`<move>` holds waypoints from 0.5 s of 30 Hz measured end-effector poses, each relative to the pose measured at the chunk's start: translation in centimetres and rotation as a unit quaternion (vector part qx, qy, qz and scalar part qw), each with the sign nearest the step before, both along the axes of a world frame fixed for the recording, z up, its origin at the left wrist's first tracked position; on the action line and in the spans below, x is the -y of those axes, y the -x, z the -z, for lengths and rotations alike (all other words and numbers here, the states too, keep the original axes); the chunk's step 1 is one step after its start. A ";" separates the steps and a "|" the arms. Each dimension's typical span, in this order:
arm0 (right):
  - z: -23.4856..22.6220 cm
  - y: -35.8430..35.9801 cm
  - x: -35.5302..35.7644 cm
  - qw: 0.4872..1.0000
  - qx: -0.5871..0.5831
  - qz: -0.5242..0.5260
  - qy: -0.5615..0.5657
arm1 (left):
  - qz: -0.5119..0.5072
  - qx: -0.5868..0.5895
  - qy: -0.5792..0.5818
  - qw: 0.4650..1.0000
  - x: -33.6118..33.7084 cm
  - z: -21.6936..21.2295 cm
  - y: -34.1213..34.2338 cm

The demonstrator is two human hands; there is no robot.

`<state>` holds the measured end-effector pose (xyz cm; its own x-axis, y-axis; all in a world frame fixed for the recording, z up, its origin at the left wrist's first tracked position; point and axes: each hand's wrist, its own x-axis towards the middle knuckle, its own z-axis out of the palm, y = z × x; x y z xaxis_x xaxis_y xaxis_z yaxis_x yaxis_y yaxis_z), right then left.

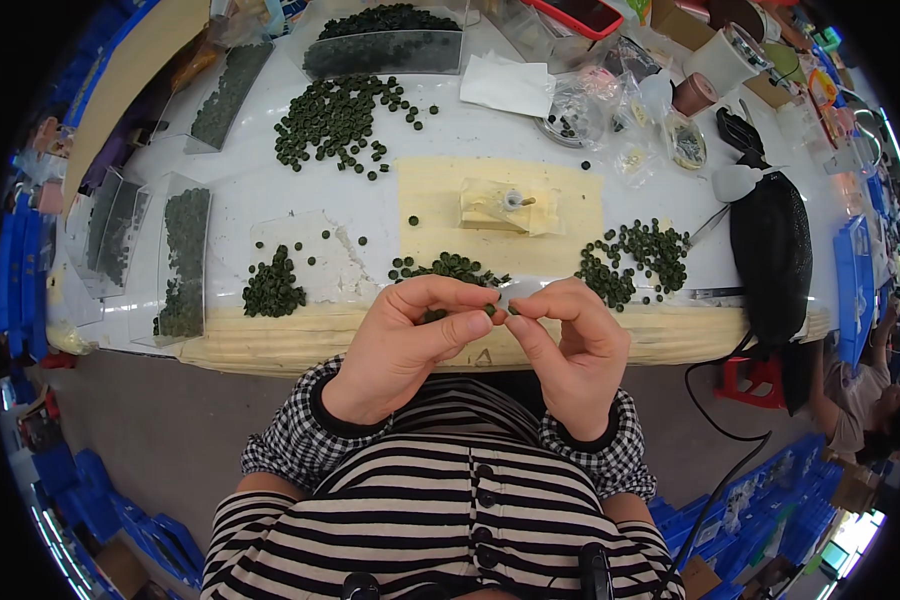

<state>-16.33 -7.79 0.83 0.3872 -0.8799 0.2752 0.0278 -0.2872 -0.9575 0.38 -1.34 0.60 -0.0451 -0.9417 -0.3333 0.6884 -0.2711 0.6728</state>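
Observation:
Close together at the table's near edge, both hands pinch small dark green round pieces. My left hand is closed, with a green piece at its thumb and fingertip. My right hand pinches another green piece between thumb and forefinger, almost touching the left fingertips. Just beyond the hands lies a pile of like pieces. Further off, a clear block with a small upright peg sits on a yellow taped patch. Loose heaps lie to the left and right.
A bigger heap lies before a clear bin of green pieces. More clear bins stand at left. White paper, plastic bags and a round dish lie far right. A black mesh-covered object stands at right.

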 end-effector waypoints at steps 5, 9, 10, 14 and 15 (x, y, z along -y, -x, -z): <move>0.1 -0.2 -0.2 1.000 -0.001 -0.002 -0.019 | -0.032 0.131 0.038 0.990 -0.1 -0.2 0.5; 0.3 -0.3 -0.1 1.000 -0.017 0.001 0.021 | -0.053 0.177 0.033 0.982 0.2 -0.8 0.8; 0.1 -0.4 -0.1 0.999 -0.023 0.005 0.037 | -0.055 0.181 0.034 0.981 0.2 -0.7 0.8; -0.1 -0.5 -0.2 0.998 -0.033 0.016 0.054 | -0.053 0.212 0.050 0.975 -0.1 -0.4 0.5; -0.1 -0.5 -0.3 0.998 -0.037 0.017 0.057 | -0.049 0.222 0.056 0.972 -0.2 -0.4 0.4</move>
